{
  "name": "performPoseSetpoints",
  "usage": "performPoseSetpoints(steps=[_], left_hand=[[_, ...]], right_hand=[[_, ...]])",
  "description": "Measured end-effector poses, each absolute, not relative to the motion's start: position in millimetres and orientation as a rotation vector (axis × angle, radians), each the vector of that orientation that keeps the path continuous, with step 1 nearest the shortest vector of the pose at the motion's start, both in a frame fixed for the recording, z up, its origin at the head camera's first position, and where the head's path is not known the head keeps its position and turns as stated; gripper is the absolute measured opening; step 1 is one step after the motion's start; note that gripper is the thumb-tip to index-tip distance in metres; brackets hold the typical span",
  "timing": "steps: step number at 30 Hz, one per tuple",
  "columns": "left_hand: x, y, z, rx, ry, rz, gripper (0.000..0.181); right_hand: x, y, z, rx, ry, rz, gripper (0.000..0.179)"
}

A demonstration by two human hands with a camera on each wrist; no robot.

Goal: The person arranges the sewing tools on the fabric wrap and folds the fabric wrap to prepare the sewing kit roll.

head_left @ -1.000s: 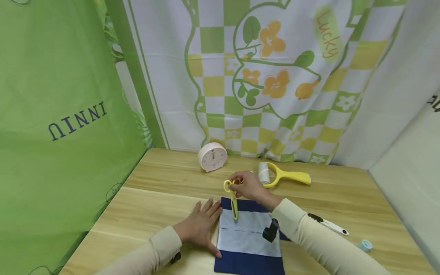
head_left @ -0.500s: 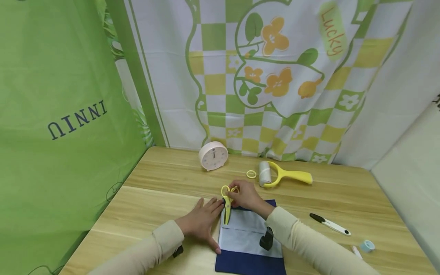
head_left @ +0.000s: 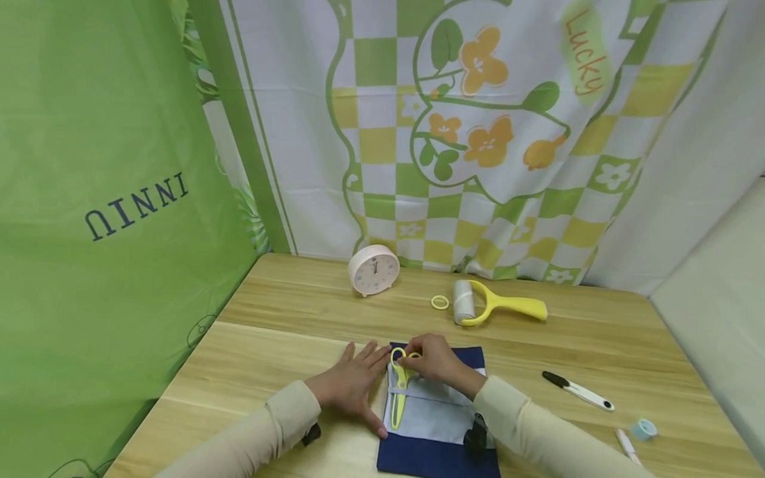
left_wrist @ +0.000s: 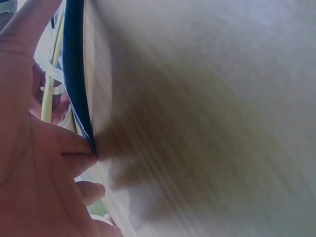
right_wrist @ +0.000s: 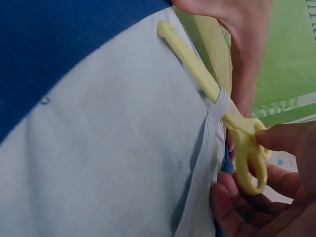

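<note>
A flat cloth piece (head_left: pixel 439 423), pale grey-blue between navy ends, lies on the wooden table. Across its middle runs a narrow elastic band (right_wrist: pixel 198 157). My right hand (head_left: pixel 441 362) pinches yellow scissors (head_left: pixel 399 399) by their finger loops near the cloth's upper left. In the right wrist view the blades (right_wrist: pixel 190 59) pass beneath the band, tips pointing to the near navy end. Fingers spread, my left hand (head_left: pixel 351 384) rests along the cloth's left edge; its fingertips touch the navy border (left_wrist: pixel 75 64) in the left wrist view.
Behind the cloth stand a pink clock (head_left: pixel 374 270), a small yellow ring (head_left: pixel 439 303) and a yellow-handled lint roller (head_left: pixel 509 305). To the right lie a black-and-white pen-shaped tool (head_left: pixel 578 390), a light-blue roll (head_left: pixel 644 429) and a slim pinkish-white stick (head_left: pixel 627 445).
My right hand has brought the scissors down and toward the near side, over the cloth, and their blades have slid under the elastic band. The left hand stays at the edge.
</note>
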State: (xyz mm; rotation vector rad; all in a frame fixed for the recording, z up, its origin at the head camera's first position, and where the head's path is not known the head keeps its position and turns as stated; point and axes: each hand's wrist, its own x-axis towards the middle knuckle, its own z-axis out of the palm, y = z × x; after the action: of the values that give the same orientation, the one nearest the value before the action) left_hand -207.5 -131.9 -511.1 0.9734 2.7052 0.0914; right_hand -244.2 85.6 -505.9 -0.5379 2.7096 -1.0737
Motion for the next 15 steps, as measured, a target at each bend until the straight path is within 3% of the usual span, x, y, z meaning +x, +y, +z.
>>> performPoseSetpoints(steps=[15], left_hand=[[-208.2, -134.4, -510.3, 0.978, 2.664, 0.118, 0.135]], right_hand=[[-229.7, 86.1, -503.0, -0.824, 2.686, -0.903, 0.015]])
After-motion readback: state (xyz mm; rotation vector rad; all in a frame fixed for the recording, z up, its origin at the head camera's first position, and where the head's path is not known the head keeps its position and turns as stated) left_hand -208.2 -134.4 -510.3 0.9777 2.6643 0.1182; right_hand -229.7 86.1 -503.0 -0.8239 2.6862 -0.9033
